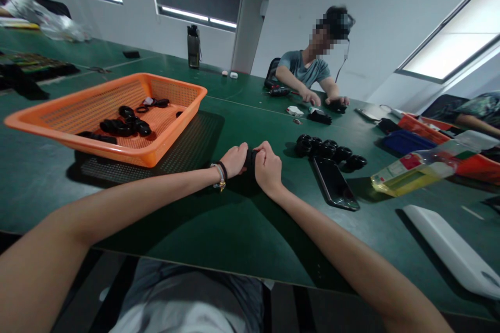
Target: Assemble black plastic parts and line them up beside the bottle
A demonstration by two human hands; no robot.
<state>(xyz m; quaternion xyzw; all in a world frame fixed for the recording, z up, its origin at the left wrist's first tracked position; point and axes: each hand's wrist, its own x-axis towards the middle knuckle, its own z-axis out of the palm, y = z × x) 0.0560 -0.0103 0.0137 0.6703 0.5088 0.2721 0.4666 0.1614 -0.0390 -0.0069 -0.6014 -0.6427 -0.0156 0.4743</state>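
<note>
My left hand (pixel 234 160) and my right hand (pixel 267 167) are pressed together on the green table (pixel 219 218), both closed around a small black part (pixel 250 158) held between them. Only a sliver of that part shows. A row of several black round parts (pixel 330 149) lies just right of my hands. An orange mesh basket (pixel 172 132) to the left holds several black rings (pixel 125 126).
A dark phone (pixel 335 183) lies face up right of my hands, an oil bottle (pixel 422 167) on its side beyond it, a white flat box (pixel 453 250) at the near right. A person across the table handles black parts. Red and blue trays (pixel 410 138) stand far right, a dark bottle (pixel 194 47) at the back.
</note>
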